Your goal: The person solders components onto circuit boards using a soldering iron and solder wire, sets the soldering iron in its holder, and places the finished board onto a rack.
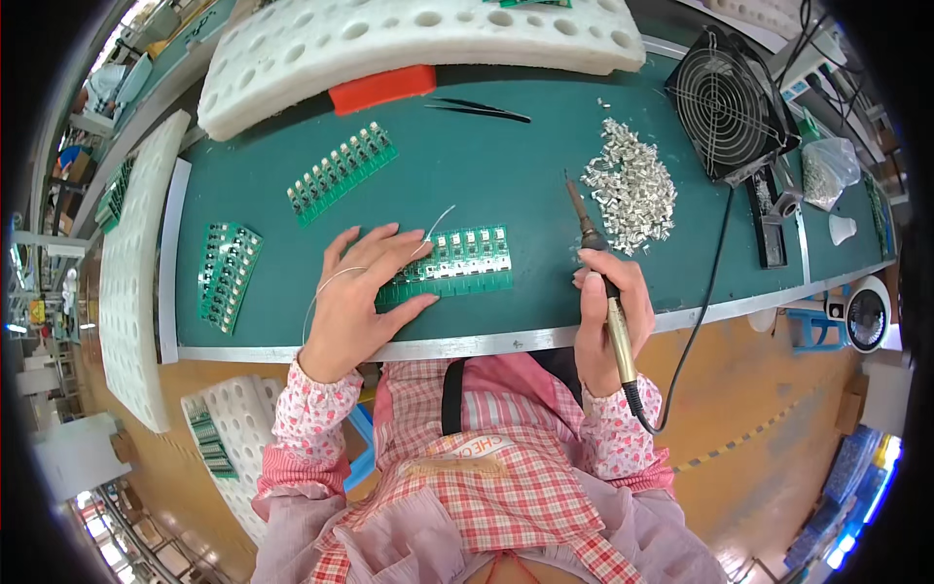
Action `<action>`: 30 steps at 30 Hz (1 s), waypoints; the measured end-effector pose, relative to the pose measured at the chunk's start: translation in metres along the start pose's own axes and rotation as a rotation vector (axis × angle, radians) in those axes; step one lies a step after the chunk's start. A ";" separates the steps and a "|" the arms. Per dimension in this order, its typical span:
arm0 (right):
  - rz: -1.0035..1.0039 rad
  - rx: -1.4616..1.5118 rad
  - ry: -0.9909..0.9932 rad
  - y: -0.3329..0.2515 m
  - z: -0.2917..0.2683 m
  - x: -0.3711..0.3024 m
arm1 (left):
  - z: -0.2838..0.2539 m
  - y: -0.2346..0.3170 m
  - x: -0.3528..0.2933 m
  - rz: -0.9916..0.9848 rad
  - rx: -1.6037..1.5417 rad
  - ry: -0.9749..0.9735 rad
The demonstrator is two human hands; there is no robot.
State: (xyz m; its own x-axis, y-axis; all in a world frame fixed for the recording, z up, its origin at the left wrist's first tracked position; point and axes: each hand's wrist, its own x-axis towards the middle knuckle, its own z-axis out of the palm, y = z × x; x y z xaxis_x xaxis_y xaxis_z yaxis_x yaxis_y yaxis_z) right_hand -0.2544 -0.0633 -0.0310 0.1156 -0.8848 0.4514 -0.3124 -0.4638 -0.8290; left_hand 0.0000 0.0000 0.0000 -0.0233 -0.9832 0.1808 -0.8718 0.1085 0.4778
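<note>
My left hand (358, 292) rests at the left end of a green circuit board panel (475, 265), fingers bent and thumb along its near edge. Pinched between those fingers is a thin solder wire (442, 220); its free end sticks up over the panel, and the rest loops back across the hand. My right hand (613, 307) is wrapped round a soldering iron (620, 343), whose tip points up and away, apart from the panel. Right of that tip lies a heap of small silvery metal parts (632, 185).
Two more populated boards (342, 173) (230, 275) lie at left. Black tweezers (482, 110), a red block (383, 90) and a white foam tray (418, 39) are at the back. A fan (725, 102) stands back right; the iron's black cord (708, 292) runs beneath it.
</note>
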 end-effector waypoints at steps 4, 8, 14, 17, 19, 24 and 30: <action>-0.056 -0.085 -0.016 -0.005 -0.001 0.000 | -0.010 -0.003 -0.004 0.041 0.011 -0.072; -0.107 -0.190 -0.068 -0.002 0.003 -0.002 | -0.009 0.007 -0.004 0.055 -0.021 -0.054; -0.211 -0.243 -0.106 0.000 0.006 0.002 | 0.006 0.013 -0.002 0.129 -0.032 0.087; -0.175 -0.251 -0.102 0.000 0.007 0.006 | 0.006 0.019 0.001 0.092 -0.049 0.113; -0.147 -0.239 -0.076 0.000 0.009 0.006 | 0.007 0.018 0.001 0.124 -0.011 0.150; -0.144 -0.228 -0.056 0.003 0.010 0.004 | 0.014 0.019 -0.008 0.114 -0.046 0.165; -0.047 0.054 -0.004 0.007 -0.004 -0.012 | 0.035 0.043 -0.017 0.129 -0.152 0.178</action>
State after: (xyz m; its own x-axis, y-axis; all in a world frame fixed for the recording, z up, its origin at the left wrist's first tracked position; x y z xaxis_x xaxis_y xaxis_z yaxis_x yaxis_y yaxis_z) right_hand -0.2615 -0.0559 -0.0409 0.1328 -0.8622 0.4889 -0.2548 -0.5064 -0.8238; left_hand -0.0543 0.0160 -0.0127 -0.0312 -0.9201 0.3905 -0.7832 0.2653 0.5624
